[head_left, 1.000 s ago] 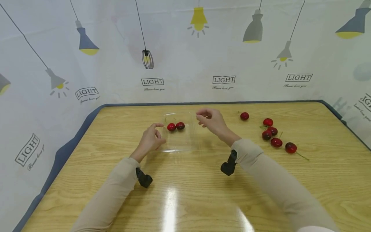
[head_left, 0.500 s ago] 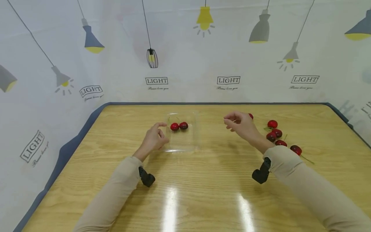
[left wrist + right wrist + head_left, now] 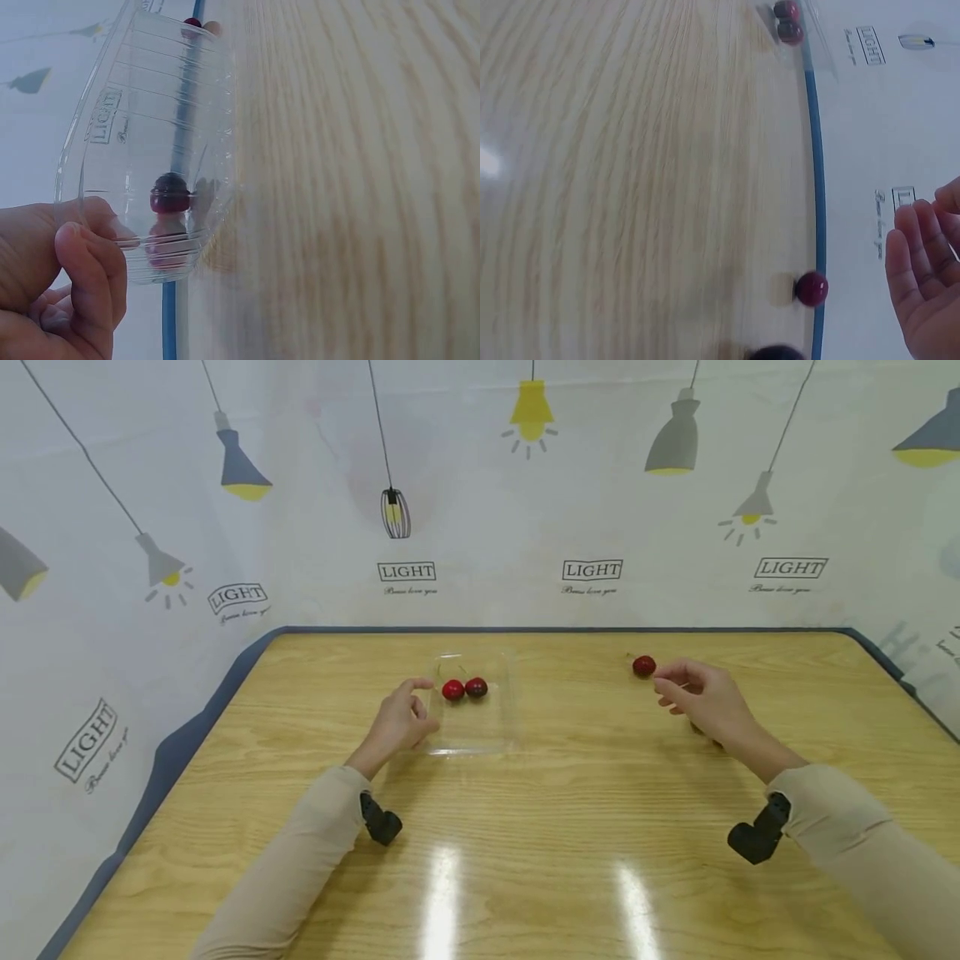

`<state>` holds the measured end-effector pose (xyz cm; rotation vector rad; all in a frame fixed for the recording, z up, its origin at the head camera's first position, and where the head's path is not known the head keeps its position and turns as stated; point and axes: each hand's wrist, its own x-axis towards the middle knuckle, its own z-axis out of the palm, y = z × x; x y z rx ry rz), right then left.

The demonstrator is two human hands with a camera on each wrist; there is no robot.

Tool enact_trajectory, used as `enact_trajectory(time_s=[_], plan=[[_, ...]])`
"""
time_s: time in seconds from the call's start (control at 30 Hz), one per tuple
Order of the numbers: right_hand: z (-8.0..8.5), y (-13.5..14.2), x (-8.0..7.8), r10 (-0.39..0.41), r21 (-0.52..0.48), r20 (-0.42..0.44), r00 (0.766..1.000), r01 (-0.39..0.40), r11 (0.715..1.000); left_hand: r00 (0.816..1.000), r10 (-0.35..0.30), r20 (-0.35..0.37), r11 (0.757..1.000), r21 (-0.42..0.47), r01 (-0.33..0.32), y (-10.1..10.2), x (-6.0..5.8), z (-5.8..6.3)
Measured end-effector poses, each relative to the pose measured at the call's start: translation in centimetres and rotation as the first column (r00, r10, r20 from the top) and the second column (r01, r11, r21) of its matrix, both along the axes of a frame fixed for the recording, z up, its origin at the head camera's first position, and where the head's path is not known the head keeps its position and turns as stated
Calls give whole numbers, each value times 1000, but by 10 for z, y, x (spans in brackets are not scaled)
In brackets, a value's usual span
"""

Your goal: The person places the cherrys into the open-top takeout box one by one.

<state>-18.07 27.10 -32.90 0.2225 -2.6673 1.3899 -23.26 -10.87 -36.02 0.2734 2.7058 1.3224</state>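
Note:
A clear plastic container [image 3: 480,735] lies left of centre on the wooden table, with two dark red cherries [image 3: 465,689] side by side inside. My left hand [image 3: 393,718] holds its left rim, fingers bent at the edge; the left wrist view shows these fingers [image 3: 90,270] against the clear wall. My right hand [image 3: 705,702] hovers at the right, fingers loosely bent and holding nothing. Just beyond its fingertips sits a single cherry [image 3: 643,667], apart from them. Under the right hand, part of another cherry [image 3: 705,731] peeks out; the rest of that group is hidden.
The wooden table [image 3: 525,827] has a blue-edged border [image 3: 562,628] at the back. Behind it hangs a pale cloth [image 3: 480,527] printed with lamps. A black wrist camera [image 3: 757,835] sticks out beneath the right sleeve.
My right hand has moved from beside the container rightward to the loose cherries, covering most of the group. The left hand has stayed at the container, and the two cherries inside remain in place.

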Motion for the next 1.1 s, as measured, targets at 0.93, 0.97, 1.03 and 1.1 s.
enact_trajectory(time_s=[0.93, 0.97, 1.03, 1.1], plan=[[-87, 151, -2, -209, -157, 106, 972, 224, 962, 1000, -6, 8, 999, 33, 6, -1, 0, 0], [-87, 152, 0, -214, -150, 109, 971, 229, 962, 1000, -7, 6, 999, 33, 7, -1, 0, 0], [-86, 154, 3, -221, -146, 118, 968, 237, 961, 1000, -10, 4, 999, 40, 10, -2, 0, 0], [-85, 157, 7, -222, -151, 128, 967, 240, 959, 1000, -15, 2, 999, 49, 14, -2, 0, 0]])
